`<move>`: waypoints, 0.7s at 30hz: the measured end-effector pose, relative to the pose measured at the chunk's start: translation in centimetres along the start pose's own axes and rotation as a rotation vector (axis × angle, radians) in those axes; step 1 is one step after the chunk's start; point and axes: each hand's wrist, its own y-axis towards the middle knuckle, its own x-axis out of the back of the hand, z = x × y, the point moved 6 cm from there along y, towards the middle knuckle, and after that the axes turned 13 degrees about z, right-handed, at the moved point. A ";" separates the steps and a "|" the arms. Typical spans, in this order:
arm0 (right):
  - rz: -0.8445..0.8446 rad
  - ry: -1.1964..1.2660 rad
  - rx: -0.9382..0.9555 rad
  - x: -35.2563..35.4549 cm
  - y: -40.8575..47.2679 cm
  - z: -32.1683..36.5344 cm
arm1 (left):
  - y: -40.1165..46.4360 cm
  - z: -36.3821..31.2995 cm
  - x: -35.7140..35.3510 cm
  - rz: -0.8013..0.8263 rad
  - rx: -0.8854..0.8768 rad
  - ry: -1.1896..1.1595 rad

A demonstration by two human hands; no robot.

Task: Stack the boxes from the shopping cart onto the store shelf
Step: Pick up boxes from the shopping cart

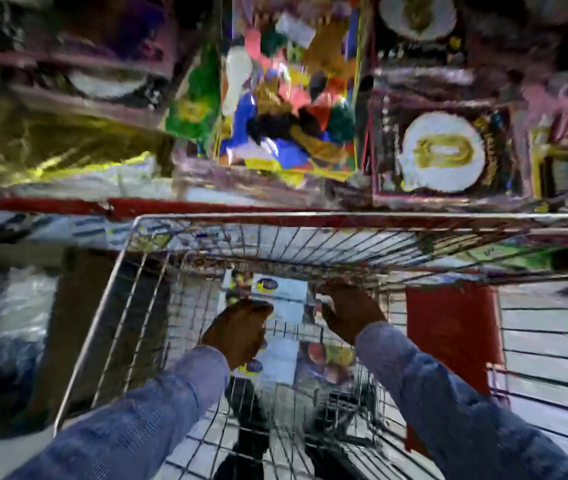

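I look down into a wire shopping cart (130, 258). A pale blue and white box (284, 299) with a dark oval logo lies inside it, and both my hands are on it. My left hand (241, 329) grips its left side. My right hand (346, 310) holds its right edge. Below it lies another box (324, 362) printed with fruit pictures. The store shelf (206, 204) with a red front edge runs across just beyond the cart. The picture is blurred by motion.
Dark boxes with a white and gold emblem (443, 152) stand on the shelf at the right. A colourful package (286, 91) sits at the shelf's middle and gold wrapping (68, 143) at the left. A red panel (452, 334) is to the cart's right.
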 end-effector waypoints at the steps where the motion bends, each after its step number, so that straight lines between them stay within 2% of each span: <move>1: -0.011 -0.010 0.006 -0.4 1.4 -0.1 | 1.1 0.4 0.0 -0.020 0.016 0.037; 6: 0.034 -0.070 -0.022 -2.6 7.3 -0.7 | 5.0 1.0 -1.1 -0.076 -0.109 0.275; 9: 0.048 -0.139 0.041 -3.5 9.9 -0.8 | 6.1 1.2 -1.1 -0.142 -0.128 0.439; 12: 0.124 -0.184 0.086 -4.5 11.3 -0.8 | 7.3 2.3 -2.0 -0.083 -0.084 0.457; 15: 0.192 -0.211 0.114 -5.0 12.1 -1.3 | 7.7 2.6 -2.1 -0.100 -0.062 0.466; 21: 0.178 -0.262 0.192 -4.3 12.5 -1.7 | 8.3 2.3 -2.3 -0.045 -0.063 0.486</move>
